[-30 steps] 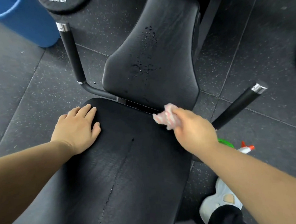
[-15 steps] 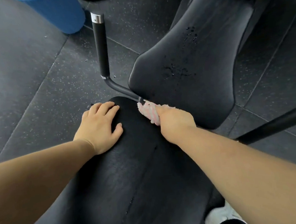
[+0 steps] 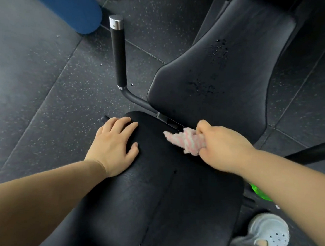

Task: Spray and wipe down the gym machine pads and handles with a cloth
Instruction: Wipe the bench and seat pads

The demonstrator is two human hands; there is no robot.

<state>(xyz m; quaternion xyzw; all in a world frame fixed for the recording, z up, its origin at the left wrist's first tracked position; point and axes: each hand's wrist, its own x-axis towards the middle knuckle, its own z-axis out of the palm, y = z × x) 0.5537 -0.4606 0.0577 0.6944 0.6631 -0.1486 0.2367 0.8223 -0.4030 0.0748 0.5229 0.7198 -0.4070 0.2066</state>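
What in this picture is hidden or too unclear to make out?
All in the head view:
- Green object: mostly hidden behind the right forearm, so I cannot tell what it is.
- Right handle: its end is cut off by the right edge.
- Blue container: its top is cut off by the top edge.
- Cloth: partly buried in the right hand, so its full shape is hidden.
- Shoe: blurred, partly cut off by the bottom edge.

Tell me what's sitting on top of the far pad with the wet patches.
Only spray droplets in two patches on the far pad; nothing else rests on it. The right hand and cloth hide part of its near edge.
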